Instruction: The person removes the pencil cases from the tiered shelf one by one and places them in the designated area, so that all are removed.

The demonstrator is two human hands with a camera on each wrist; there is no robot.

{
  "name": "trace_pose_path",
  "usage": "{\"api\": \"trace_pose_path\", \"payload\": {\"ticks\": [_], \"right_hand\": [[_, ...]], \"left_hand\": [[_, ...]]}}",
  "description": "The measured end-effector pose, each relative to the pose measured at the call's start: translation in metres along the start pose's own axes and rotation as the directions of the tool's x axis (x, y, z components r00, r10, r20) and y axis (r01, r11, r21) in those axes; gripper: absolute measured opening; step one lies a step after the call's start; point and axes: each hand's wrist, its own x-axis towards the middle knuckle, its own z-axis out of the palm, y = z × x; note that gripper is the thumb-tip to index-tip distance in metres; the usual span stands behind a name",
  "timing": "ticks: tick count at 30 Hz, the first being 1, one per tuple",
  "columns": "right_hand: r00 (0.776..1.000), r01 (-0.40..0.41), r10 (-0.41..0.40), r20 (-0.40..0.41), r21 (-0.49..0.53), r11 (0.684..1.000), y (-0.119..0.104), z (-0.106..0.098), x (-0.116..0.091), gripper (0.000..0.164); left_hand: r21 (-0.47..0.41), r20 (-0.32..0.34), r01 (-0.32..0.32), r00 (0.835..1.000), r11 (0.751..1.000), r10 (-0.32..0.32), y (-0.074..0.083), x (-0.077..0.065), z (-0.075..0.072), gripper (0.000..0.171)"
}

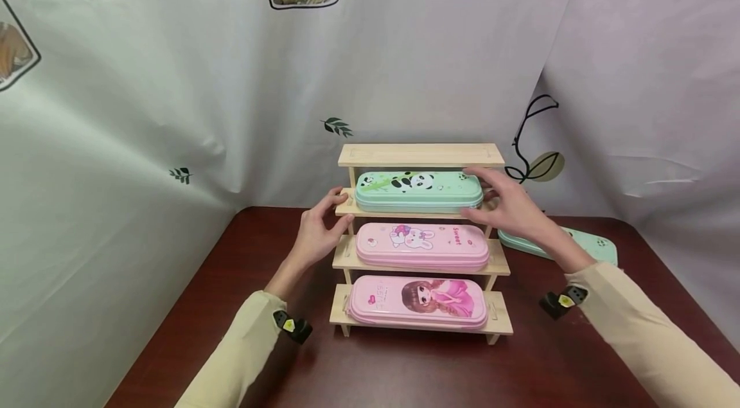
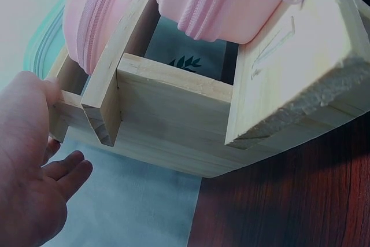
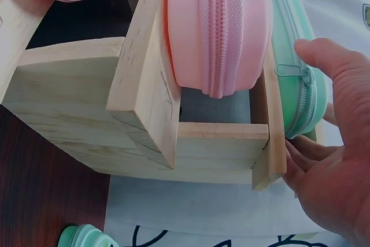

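A stepped wooden rack (image 1: 422, 154) stands on the table. On its tier below the top lies a green pencil case (image 1: 413, 193) with pandas on the lid. My right hand (image 1: 509, 205) holds that case at its right end, thumb at the zipper side (image 3: 300, 102) and fingers around behind. With my left hand (image 1: 318, 228) I grip the left end of the same tier, seen also in the left wrist view at the board's end (image 2: 66, 102). A pink bunny pencil case (image 1: 422, 245) lies one tier lower, and a pink pencil case with a girl (image 1: 419, 302) sits on the lowest.
Another green pencil case (image 1: 590, 244) lies on the dark red table (image 1: 393, 369) right of the rack, partly behind my right forearm. A pale printed cloth (image 1: 433, 61) hangs behind the table. The rack's top board carries nothing.
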Motion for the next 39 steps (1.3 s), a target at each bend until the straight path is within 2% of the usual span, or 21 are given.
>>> {"api": "trace_pose_path", "payload": {"ticks": [20,29,39], "right_hand": [[0.999,0.013,-0.013,0.033,-0.027,1.0,0.003,0.0078,0.0045,0.069],[0.998,0.008,-0.006,0.062,-0.02,1.0,0.0047,0.0072,0.0072,0.068],[0.999,0.012,-0.012,0.032,-0.012,1.0,0.0035,0.008,0.0048,0.065]], "left_hand": [[-0.032,-0.01,-0.004,1.0,0.999,0.004,-0.0004,-0.0018,0.0006,0.039],[-0.004,-0.002,0.003,1.0,1.0,-0.003,-0.0004,0.0001,0.0001,0.039],[-0.012,0.001,0.004,1.0,1.0,-0.004,0.0001,0.0002,0.0007,0.039]]}}
